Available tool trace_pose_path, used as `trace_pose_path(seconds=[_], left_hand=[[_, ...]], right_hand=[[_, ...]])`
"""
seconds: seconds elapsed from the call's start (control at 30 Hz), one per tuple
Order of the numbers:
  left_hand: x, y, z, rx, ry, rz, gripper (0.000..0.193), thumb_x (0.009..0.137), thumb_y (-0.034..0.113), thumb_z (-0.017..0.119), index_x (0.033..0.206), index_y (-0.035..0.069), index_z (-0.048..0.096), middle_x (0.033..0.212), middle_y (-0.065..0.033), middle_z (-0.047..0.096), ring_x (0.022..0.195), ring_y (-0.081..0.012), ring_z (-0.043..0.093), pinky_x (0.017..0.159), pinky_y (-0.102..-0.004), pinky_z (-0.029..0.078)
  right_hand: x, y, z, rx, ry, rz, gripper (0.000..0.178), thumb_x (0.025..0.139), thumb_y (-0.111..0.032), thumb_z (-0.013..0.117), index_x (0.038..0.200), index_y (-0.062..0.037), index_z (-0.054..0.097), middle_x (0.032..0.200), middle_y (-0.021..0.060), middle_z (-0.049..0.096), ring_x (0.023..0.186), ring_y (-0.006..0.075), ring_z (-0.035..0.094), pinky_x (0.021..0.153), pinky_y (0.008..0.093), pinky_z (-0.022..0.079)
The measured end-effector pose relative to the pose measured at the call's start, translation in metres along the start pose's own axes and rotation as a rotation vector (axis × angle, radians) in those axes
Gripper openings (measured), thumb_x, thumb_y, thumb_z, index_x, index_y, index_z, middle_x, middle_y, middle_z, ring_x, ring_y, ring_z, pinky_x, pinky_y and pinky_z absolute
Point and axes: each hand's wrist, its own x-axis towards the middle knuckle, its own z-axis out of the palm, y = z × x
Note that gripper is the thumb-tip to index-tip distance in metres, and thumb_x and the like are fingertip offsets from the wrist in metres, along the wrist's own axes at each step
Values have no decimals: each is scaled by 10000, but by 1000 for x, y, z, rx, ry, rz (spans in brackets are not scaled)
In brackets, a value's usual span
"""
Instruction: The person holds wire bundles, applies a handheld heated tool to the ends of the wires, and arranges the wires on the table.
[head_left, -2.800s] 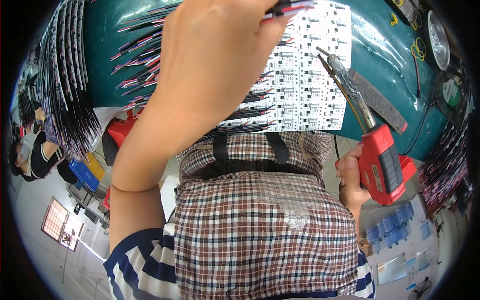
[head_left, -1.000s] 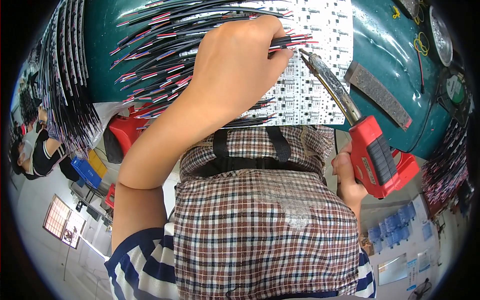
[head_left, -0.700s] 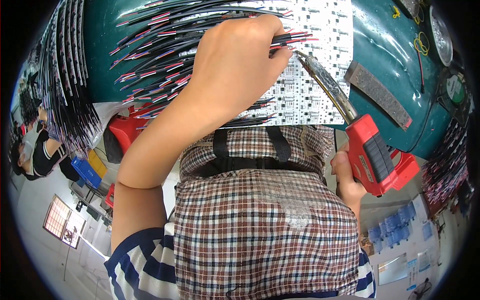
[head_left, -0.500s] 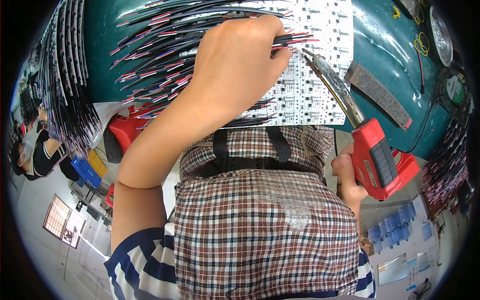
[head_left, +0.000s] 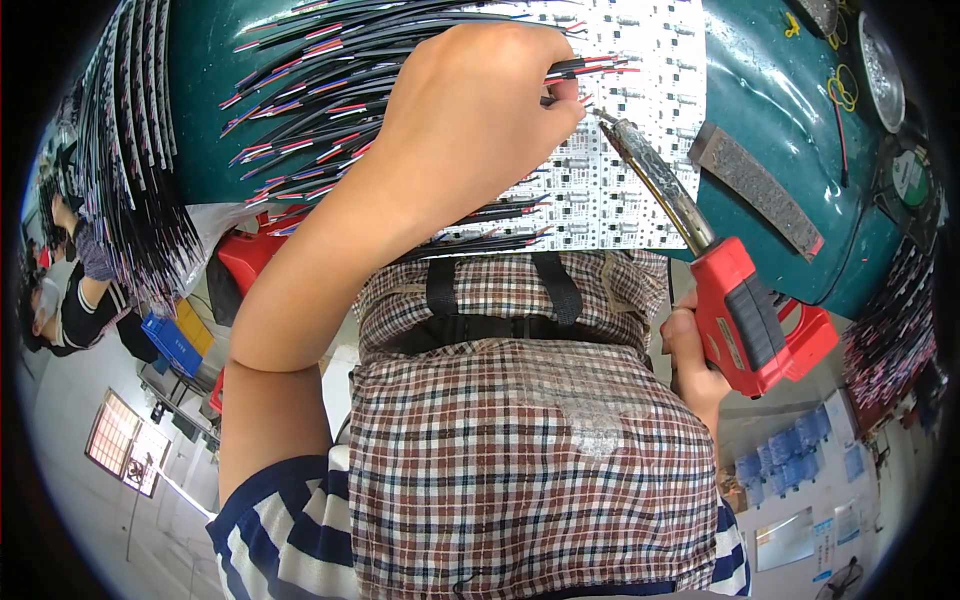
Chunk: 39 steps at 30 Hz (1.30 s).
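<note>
My left hand (head_left: 480, 110) reaches over a white sheet of small circuit boards (head_left: 630, 215), fingers pinched on a thin black cable (head_left: 587, 101) whose bared wire end pokes out past the thumb. Most of that cable is hidden by the hand. In my right hand (head_left: 692, 360) is a red soldering gun (head_left: 745, 320), gripped at the handle. Its long metal barrel slants up and left, the tip just beside the pinched wire end; whether they touch is hard to tell. Black cables (head_left: 310, 125) with red, white and blue ends fan out leftward from the sheet.
A grey block (head_left: 755, 190) lies right of the sheet on the green tabletop (head_left: 770, 100). Farther right are a yellow wire loop (head_left: 843, 90), a metal dish (head_left: 882, 75) and a solder spool (head_left: 909, 180). Cable bundles (head_left: 140, 180) hang at left; another person sits beyond them.
The soldering gun has shifted slightly left, bringing its tip closer to my left fingertips. My left hand has barely moved. The person at far left has moved an arm.
</note>
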Motion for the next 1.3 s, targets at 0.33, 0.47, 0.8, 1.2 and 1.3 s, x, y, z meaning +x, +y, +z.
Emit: trace_pose_path(seconds=[0.33,0.47,0.8,1.2,1.3], left_hand=[[-1,1,2,29,41,12,176,773,150,749,846,9,674,762,-86,689,716,-215,699,636,-310,524],[-1,1,1,25,19,11,205,789,165,742,888,5,663,806,-94,698,712,-218,703,636,-314,528],[-7,-4,4,-135,135,-44,178,823,193,710,894,48,633,697,-130,665,639,-321,650,587,-421,499],[-19,15,-6,-113,88,-87,189,834,96,729,947,23,596,759,-87,703,603,-156,673,559,-253,469],[-19,14,0,-152,119,-84,228,753,135,770,899,70,607,686,-128,647,651,-314,648,581,-412,484]], right_hand=[[-3,11,-4,-10,21,-80,153,866,-17,636,983,39,556,690,60,539,522,109,480,463,246,387],[0,10,-4,23,46,-114,153,882,-28,616,982,55,535,653,58,507,503,115,454,458,251,384],[3,11,-2,87,83,-124,142,899,-63,614,932,43,525,616,29,459,451,88,394,442,246,361],[-4,15,-6,59,28,-144,116,890,-40,608,921,41,530,637,44,478,466,93,415,438,246,355],[-6,15,-4,42,53,-153,118,876,-34,623,917,35,537,655,56,499,493,103,444,441,245,355]])
